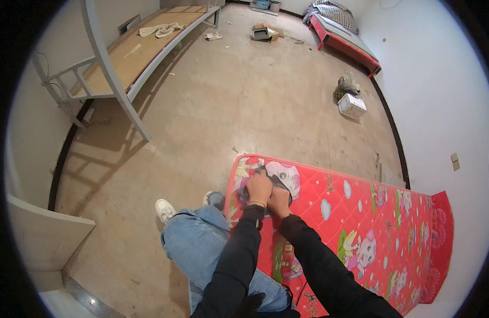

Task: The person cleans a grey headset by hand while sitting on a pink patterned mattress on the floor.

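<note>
Both my hands are over the near-left corner of a red quilted mattress point(308, 222) printed with cartoon animals and clouds. My left hand point(259, 187), with a thin band at the wrist, is closed on a dark grey, limp item point(283, 186), perhaps a cloth or a bag. Right beside it, my right hand point(279, 200) grips the same item in a fist. The hands cover much of it, so its full shape is hidden. My legs in blue jeans point(200, 234) hang over the mattress's left side.
A metal-framed bed point(149, 47) with a bare board stands at the left. Across the floor lie an opened cardboard box point(266, 32), a white box point(352, 106) and a plastic bag point(349, 85). A red bed point(343, 43) is against the right wall. A pale panel point(49, 234) juts in at lower left.
</note>
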The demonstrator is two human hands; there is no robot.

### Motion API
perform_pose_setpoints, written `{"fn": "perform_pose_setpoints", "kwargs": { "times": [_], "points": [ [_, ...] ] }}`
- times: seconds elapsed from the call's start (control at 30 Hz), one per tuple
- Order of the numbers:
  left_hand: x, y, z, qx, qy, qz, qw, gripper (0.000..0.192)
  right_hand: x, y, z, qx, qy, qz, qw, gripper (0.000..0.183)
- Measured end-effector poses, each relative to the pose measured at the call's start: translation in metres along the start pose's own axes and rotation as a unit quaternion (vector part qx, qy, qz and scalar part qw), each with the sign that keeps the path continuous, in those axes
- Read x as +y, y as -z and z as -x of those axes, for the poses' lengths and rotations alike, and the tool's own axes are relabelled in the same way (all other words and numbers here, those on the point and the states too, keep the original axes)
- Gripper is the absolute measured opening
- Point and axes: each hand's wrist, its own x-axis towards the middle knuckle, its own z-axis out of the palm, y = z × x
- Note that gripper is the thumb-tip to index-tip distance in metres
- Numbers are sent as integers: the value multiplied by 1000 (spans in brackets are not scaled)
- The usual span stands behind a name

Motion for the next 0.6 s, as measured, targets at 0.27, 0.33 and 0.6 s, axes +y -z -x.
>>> {"fn": "perform_pose_setpoints", "kwargs": {
  "times": [0.27, 0.33, 0.6],
  "points": [
    [4, -6, -11, 35, 9, -5, 999, 14, 9, -7, -13, -7, -6, 15, 1000, 34],
    [0, -6, -11, 26, 4, 9, 1000, 16, 9, -9, -13, -5, -2, 21, 1000, 36],
    [-29, -9, 25, 7, -44, 33, 998, 18, -39, -5, 23, 8, -66, 36, 997, 34]
  ]
}}
